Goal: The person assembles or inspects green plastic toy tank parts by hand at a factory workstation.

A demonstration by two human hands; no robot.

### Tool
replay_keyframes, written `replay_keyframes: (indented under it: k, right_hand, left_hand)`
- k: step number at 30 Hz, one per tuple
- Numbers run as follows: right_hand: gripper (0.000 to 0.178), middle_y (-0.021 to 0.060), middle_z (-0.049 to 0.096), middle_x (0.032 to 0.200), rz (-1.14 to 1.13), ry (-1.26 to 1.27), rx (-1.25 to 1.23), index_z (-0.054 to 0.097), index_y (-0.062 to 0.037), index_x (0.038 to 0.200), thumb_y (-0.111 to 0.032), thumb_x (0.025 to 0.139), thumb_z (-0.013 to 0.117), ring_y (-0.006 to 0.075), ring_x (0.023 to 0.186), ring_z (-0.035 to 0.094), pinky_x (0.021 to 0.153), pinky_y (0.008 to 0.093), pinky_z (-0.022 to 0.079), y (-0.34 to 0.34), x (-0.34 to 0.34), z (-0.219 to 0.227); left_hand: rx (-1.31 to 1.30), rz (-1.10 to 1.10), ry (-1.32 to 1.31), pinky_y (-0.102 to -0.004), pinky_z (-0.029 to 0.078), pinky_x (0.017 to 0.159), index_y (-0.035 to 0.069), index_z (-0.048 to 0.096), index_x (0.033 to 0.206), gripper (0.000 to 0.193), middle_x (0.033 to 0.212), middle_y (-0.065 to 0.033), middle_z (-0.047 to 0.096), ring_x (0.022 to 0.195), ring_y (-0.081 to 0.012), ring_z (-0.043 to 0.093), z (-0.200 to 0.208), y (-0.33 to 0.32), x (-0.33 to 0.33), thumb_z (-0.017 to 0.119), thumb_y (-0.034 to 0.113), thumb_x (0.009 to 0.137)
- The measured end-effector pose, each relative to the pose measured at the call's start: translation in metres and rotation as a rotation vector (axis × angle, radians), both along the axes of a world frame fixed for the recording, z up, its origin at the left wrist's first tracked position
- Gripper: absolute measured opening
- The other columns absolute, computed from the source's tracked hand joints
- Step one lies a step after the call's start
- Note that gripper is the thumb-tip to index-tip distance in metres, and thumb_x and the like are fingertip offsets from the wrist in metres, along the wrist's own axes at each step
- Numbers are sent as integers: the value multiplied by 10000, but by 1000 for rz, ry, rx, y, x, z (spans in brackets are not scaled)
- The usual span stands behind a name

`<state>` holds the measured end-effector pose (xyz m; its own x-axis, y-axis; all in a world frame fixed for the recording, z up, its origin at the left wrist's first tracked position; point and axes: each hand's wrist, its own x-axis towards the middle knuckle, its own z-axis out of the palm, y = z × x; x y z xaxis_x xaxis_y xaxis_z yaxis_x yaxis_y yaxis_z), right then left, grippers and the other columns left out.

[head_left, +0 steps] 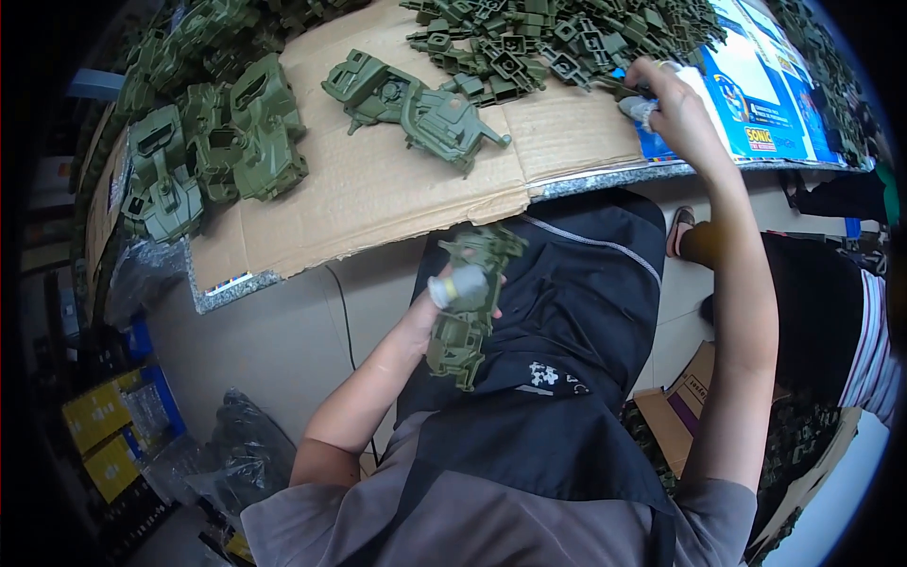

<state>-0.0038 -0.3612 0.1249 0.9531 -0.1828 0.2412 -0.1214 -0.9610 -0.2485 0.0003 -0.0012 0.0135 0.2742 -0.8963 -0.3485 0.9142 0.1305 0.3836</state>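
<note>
A grey-brown short-sleeved shirt (529, 520) shows at six o'clock beneath a black apron (529, 444), a white print (557, 375) toward four; a pale curved line (588, 240) toward two. Whitish wraps cover a finger on the left hand (436, 300), yellow-banded, and right hand (675, 109).

Tan corrugated cardboard sheet (326, 194), lying toward eleven o'clock. Glossy blue printed sheet (795, 132), lying at two. Speckled grey tabletop edge (614, 178), also running past two. White-and-purple striped cloth (871, 331), hanging at three. Open brown cardboard carton (669, 420), standing at four. Yellow rectangular boxes (102, 416), standing at eight, with a crumpled dark-grey plastic bag (244, 444) slumping nearer seven. Thin black cable (347, 326), trailing between eight and nine over pale floor tiles (236, 340).
</note>
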Motion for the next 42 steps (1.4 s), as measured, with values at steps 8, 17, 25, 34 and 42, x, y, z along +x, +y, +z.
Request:
replay_keyframes:
  k: [8,17,25,34,42]
  right_hand:
    - [235,112,636,838,378,-2,555,637,-52,922,-72,691,671,243,793,636,686,328,501,101,-88,28]
    - [379,118,579,714,654,521,657,611,-17,947,50,575,578,293,701,609,610,378,492,183,-135,-24]
    - [216,152,592,665,618,558,688,593,14,801,60,595,546,312,658,618,606,392,502,200,-130,-36]
    - [234,124,559,671,527,546,593,580,-10,820,15,590,614,305,624,594,572,383,494,215,-144,-44]
    - [181,175,602,684,574,540,623,572,1,780,19,600,576,321,663,619,601,391,505,212,-142,-51]
  left_hand:
    - [147,-45,216,-349,545,704,16,438,1226,493,1078,-166,571,846,-224,615,-1,0,-30,431,382,895]
    - [397,-82,151,-323,508,811,32,495,1169,396,1051,-131,592,938,-193,600,11,-6,-50,463,318,897]
    - [470,-45,57,-283,491,739,152,376,1268,369,1043,-33,530,888,-124,559,8,-10,-53,458,227,916]
    - [468,10,36,-270,487,754,131,384,1266,390,1054,-21,537,899,-113,563,0,-5,-56,503,196,900]
    - [465,1,6,-293,509,748,121,426,1237,348,1042,-39,558,882,-129,583,-3,-4,-61,485,230,911]
